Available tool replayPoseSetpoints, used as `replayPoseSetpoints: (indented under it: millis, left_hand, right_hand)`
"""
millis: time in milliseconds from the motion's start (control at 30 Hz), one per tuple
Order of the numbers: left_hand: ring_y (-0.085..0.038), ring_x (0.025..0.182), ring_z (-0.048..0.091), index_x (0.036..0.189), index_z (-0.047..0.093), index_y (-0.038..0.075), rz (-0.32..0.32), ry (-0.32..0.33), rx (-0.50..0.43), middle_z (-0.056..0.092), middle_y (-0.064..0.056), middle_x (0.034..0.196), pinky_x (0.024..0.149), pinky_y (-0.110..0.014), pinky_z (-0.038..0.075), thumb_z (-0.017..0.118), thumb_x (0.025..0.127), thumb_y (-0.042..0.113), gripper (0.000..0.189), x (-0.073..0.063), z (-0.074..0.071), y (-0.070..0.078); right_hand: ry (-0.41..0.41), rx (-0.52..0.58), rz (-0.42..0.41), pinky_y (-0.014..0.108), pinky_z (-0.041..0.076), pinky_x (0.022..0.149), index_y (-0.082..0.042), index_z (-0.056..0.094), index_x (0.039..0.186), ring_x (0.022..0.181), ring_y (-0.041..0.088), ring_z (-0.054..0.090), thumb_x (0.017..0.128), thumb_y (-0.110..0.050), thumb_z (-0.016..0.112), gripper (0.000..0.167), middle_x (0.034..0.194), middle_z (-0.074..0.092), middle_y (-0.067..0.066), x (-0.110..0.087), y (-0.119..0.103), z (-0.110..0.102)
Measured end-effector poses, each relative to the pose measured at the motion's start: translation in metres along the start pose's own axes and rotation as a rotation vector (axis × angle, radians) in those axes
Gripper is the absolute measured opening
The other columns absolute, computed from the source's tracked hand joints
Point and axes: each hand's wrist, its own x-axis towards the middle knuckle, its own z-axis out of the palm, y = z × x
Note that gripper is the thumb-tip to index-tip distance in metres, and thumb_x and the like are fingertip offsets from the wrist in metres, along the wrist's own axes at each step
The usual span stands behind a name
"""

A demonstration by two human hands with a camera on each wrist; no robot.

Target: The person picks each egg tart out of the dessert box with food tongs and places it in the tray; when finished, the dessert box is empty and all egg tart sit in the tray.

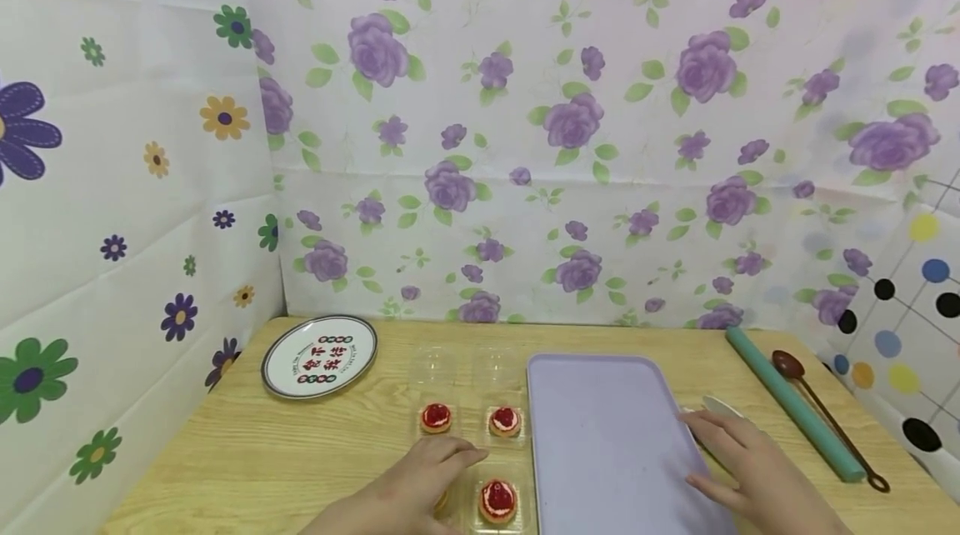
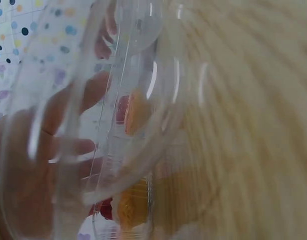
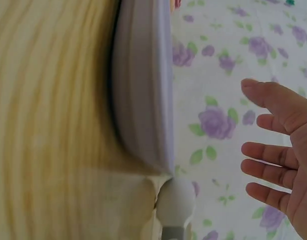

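In the head view, small tarts with red topping, such as one tart [image 1: 498, 501], sit in clear plastic boxes [image 1: 433, 364] whose lids lie back. My left hand [image 1: 401, 492] hovers low over the left boxes, fingers loosely extended, partly hiding one tart [image 1: 441, 503]. Through blurred clear plastic, the left wrist view shows that hand near a tart [image 2: 137, 114]; I see nothing gripped. To the right of the boxes lies a lilac tray [image 1: 607, 435]. My right hand [image 1: 761, 468] is spread over its right edge; in the right wrist view its fingers hold nothing.
A round white plate [image 1: 321, 358] with red lettering lies at the back left. Right of the tray is a pale-headed utensil [image 1: 722, 407], partly behind my right hand. Farther right lie a green rolling pin [image 1: 795, 406] and a brown spoon [image 1: 789, 365]. Patterned cloth walls [image 1: 525, 143] enclose the table.
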Motion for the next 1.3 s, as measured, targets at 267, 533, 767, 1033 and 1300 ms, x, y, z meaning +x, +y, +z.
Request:
replayPoseSetpoints:
  millis: [267, 533, 767, 1033, 1300]
  left_hand:
    - [-0.019, 0.12, 0.049, 0.139, 0.048, 0.009, -0.044, 0.042, -0.046, 0.053, -0.001, 0.129, 0.103, -0.038, 0.045, 0.08, 0.074, 0.044, 0.08, -0.003, 0.011, -0.001]
    - [-0.016, 0.118, 0.048, 0.139, 0.048, 0.012, -0.108, 0.035, -0.054, 0.052, 0.003, 0.126, 0.101, -0.035, 0.045, 0.073, 0.074, 0.058, 0.083, -0.002, 0.019, -0.004]
    - [-0.017, 0.117, 0.049, 0.137, 0.051, 0.011, -0.116, 0.051, -0.045, 0.053, 0.002, 0.126, 0.101, -0.035, 0.046, 0.069, 0.075, 0.062, 0.082, -0.005, 0.027, -0.01]
    - [-0.018, 0.12, 0.049, 0.136, 0.052, 0.014, -0.132, 0.044, -0.052, 0.053, 0.004, 0.127, 0.104, -0.037, 0.044, 0.066, 0.073, 0.067, 0.084, -0.004, 0.029, -0.01]
    - [-0.021, 0.123, 0.048, 0.135, 0.052, 0.016, -0.169, 0.02, -0.048, 0.054, 0.003, 0.129, 0.107, -0.041, 0.042, 0.065, 0.075, 0.067, 0.08, -0.002, 0.026, -0.009]
  right_hand:
    - [-0.046, 0.028, 0.115, 0.045, 0.055, 0.074, -0.015, 0.056, 0.132, 0.1, 0.031, 0.063, 0.065, -0.034, 0.086, 0.076, 0.12, 0.063, 0.01, -0.009, 0.023, 0.001]
    - [-0.084, 0.011, 0.169, 0.037, 0.052, 0.077, -0.022, 0.053, 0.136, 0.099, 0.024, 0.058, 0.069, -0.038, 0.084, 0.076, 0.112, 0.062, 0.002, -0.016, 0.045, -0.002]
    - [-0.301, 0.059, 0.369, 0.057, 0.049, 0.076, -0.007, 0.051, 0.134, 0.105, 0.045, 0.056, 0.075, -0.06, 0.071, 0.082, 0.12, 0.059, 0.021, -0.019, 0.056, -0.004]
    - [-0.498, -0.017, 0.474, 0.051, 0.051, 0.068, 0.009, 0.052, 0.128, 0.097, 0.048, 0.057, 0.068, -0.076, 0.064, 0.104, 0.115, 0.058, 0.032, -0.021, 0.072, -0.007]
    - [-0.654, -0.008, 0.519, 0.049, 0.052, 0.065, 0.013, 0.05, 0.125, 0.088, 0.04, 0.06, 0.069, -0.072, 0.066, 0.103, 0.104, 0.061, 0.025, -0.026, 0.08, -0.008]
